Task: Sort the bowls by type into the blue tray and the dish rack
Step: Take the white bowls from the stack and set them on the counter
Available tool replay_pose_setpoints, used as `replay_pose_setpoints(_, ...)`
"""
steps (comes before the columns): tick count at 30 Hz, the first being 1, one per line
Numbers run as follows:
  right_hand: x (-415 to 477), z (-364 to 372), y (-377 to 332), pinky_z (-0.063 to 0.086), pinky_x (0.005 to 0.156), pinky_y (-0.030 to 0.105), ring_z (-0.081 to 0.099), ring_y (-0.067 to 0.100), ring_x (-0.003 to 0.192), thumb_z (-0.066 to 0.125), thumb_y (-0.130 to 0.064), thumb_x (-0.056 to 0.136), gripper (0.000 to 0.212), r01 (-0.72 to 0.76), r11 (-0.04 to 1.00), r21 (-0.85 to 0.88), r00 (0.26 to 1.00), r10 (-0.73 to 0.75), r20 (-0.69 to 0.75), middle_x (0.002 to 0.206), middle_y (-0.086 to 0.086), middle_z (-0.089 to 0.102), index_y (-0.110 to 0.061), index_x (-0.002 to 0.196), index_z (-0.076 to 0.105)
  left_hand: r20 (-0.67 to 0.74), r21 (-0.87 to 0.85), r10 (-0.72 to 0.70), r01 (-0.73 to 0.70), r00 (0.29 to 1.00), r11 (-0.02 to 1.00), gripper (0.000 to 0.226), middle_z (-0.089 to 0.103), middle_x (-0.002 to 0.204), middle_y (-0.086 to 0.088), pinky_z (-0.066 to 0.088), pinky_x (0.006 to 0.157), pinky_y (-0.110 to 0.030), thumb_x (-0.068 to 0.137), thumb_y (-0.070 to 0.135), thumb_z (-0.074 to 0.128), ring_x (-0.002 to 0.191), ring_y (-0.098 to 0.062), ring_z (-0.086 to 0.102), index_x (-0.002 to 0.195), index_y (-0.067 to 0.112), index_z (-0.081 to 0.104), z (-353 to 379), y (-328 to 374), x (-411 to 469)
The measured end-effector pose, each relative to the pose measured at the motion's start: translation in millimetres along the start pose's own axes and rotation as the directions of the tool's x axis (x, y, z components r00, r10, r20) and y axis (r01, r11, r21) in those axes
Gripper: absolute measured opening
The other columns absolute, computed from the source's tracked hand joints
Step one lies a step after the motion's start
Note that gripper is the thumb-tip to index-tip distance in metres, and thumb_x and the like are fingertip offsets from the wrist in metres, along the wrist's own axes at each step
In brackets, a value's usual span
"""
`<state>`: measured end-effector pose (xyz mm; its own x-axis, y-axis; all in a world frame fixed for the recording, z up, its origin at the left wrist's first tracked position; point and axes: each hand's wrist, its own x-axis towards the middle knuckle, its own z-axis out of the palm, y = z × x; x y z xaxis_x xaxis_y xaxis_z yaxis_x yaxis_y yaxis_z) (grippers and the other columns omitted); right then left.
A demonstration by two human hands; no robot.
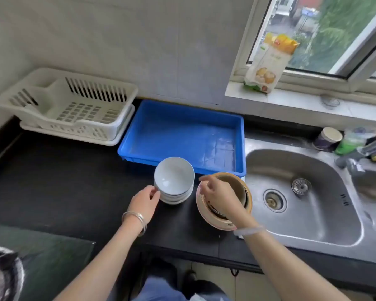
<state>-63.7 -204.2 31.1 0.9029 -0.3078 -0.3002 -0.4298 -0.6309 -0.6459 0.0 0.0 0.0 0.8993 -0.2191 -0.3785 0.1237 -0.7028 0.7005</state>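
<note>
A stack of white bowls (174, 181) stands on the black counter in front of the blue tray (182, 135). To its right is a stack of brown bowls (246, 192) with tan rims. My left hand (144, 202) touches the left side of the white stack near its top bowl, fingers curled on the rim. My right hand (219, 192) reaches over the brown stack, fingertips pinched at its left rim. The blue tray holds nothing. The white dish rack (70, 105) at the back left also holds nothing.
A steel sink (302, 192) lies to the right, with a tap (365, 148), a cup (328, 139) and a green bottle (352, 142) behind it. A food packet (269, 61) leans on the window sill. A dark stove top (41, 257) is at the lower left.
</note>
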Motion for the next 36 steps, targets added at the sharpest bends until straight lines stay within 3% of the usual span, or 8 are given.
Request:
replay_pose_setpoints(3,27,7,-18,0.05,0.073,0.035,0.063,0.024,0.087,0.047,-0.038,0.093,0.032,-0.04,0.993,-0.112,0.999,0.037,-0.029,0.094,0.004,0.071,-0.017,0.117,0.055,-0.104,-0.082,-0.049,0.041,0.993,0.996,0.032,0.064,0.114,-0.003,0.052,0.09,-0.044,0.093,0.029,0.044,0.099,-0.023,0.063,0.123,0.019,0.053,-2,8,10)
replay_pose_setpoints(7,44,21,-32,0.038,0.064,0.032,0.06,0.032,0.092,0.051,-0.039,0.092,0.033,-0.074,0.973,-0.219,0.996,0.06,-0.07,0.1,0.011,0.066,-0.01,0.108,0.055,-0.06,-0.146,-0.055,0.046,0.997,0.988,0.039,0.06,0.121,-0.008,0.052,0.091,-0.046,0.093,0.028,0.045,0.104,-0.026,0.06,0.13,0.017,0.048,-2,9,19)
replay_pose_setpoints(13,55,27,-39,0.033,0.062,0.031,0.059,0.037,0.091,0.043,-0.013,0.093,0.015,-0.055,0.928,-0.37,0.993,0.011,-0.119,0.1,0.018,0.065,-0.005,0.103,0.049,-0.061,-0.212,-0.076,0.061,0.995,0.975,0.039,0.055,0.123,-0.008,0.055,0.077,-0.033,0.093,0.023,0.046,0.096,-0.021,0.062,0.132,0.019,0.046,0,8,26)
replay_pose_setpoints(21,48,11,-37,0.052,0.07,0.036,0.062,0.04,0.082,0.044,-0.013,0.093,0.014,-0.044,0.987,-0.151,0.995,0.029,-0.1,0.091,0.02,0.065,-0.006,0.1,0.053,-0.084,-0.305,-0.092,0.062,0.992,0.95,0.031,0.061,0.101,-0.002,0.054,0.074,-0.031,0.095,0.025,0.043,0.084,-0.017,0.064,0.121,0.015,0.056,0,5,30)
replay_pose_setpoints(26,37,-10,-30,0.058,0.066,0.035,0.068,0.032,0.069,0.046,-0.015,0.095,0.011,-0.059,0.997,0.045,0.98,0.067,-0.187,0.087,0.016,0.067,-0.012,0.101,0.055,-0.074,-0.186,-0.087,0.072,0.993,0.98,0.032,0.06,0.111,-0.005,0.055,0.077,-0.034,0.094,0.026,0.047,0.085,-0.018,0.064,0.123,0.016,0.056,1,12,38)
replay_pose_setpoints(29,33,-18,-27,0.054,0.054,0.027,0.068,0.027,0.06,0.046,-0.016,0.095,0.007,-0.043,0.996,0.073,0.978,0.057,-0.202,0.083,0.015,0.068,-0.016,0.098,0.053,-0.091,-0.064,-0.094,0.088,0.991,0.994,0.034,0.058,0.118,-0.007,0.054,0.086,-0.043,0.09,0.021,0.054,0.097,-0.025,0.062,0.124,0.019,0.055,4,15,41)
replay_pose_setpoints(33,27,-20,-20,0.047,0.045,0.021,0.068,0.023,0.054,0.046,-0.014,0.095,0.005,-0.029,0.994,0.108,0.981,0.049,-0.19,0.079,0.014,0.067,-0.016,0.092,0.05,-0.248,0.041,-0.049,0.062,0.967,0.997,0.028,0.059,0.109,-0.004,0.047,0.071,-0.03,0.088,0.017,0.055,0.086,-0.016,0.053,0.116,0.021,0.058,10,21,36)
replay_pose_setpoints(36,22,-19,-11,0.041,0.043,0.016,0.066,0.017,0.05,0.047,-0.014,0.095,0.007,-0.008,0.994,0.112,0.981,0.029,-0.19,0.075,0.011,0.066,-0.017,0.089,0.049,-0.308,0.059,-0.014,0.034,0.951,0.998,0.025,0.063,0.1,-0.003,0.051,0.071,-0.034,0.087,0.013,0.051,0.086,-0.021,0.057,0.109,0.021,0.059,13,27,32)
